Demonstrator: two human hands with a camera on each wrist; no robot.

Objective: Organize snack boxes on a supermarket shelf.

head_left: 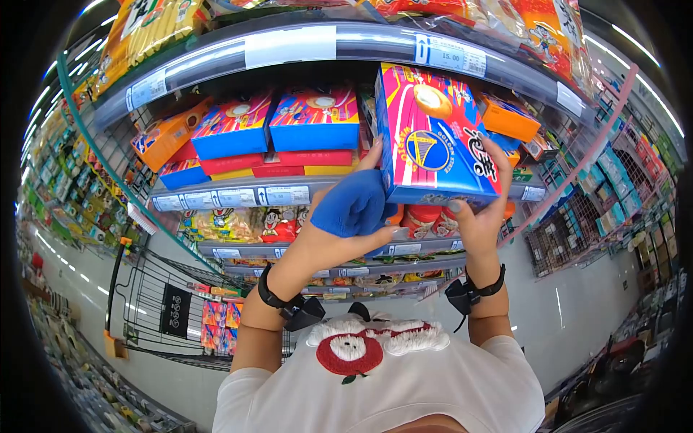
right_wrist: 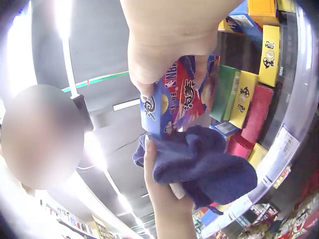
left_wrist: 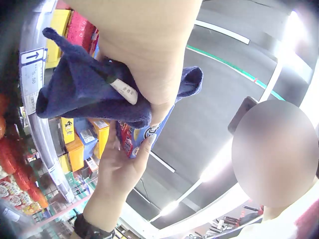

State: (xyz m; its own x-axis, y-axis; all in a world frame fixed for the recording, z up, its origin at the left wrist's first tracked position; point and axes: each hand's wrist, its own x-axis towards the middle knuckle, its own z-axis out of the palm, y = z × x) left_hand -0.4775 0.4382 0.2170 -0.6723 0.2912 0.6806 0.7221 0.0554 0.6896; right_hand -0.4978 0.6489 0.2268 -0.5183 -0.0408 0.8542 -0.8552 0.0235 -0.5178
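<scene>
A blue and pink snack box (head_left: 426, 130) with a gold emblem on its large face is held up in front of the shelf between both hands. My right hand (head_left: 480, 224) grips its right side, thumb at the near lower edge and fingers along the far side. My left hand (head_left: 336, 245) holds a bunched dark blue cloth (head_left: 350, 206) and has its fingertips at the box's left edge. A white label shows on the cloth (left_wrist: 75, 89) in the left wrist view. From the right wrist, the box (right_wrist: 187, 92) shows its printed narrow side just above the cloth.
Similar blue boxes (head_left: 315, 126) lie stacked on the shelf, beside an orange box (head_left: 170, 137). A shelf edge with price tags (head_left: 289, 47) runs close above. Bagged snacks (head_left: 281, 222) fill the shelf below. A wire shopping cart (head_left: 155, 303) stands at lower left.
</scene>
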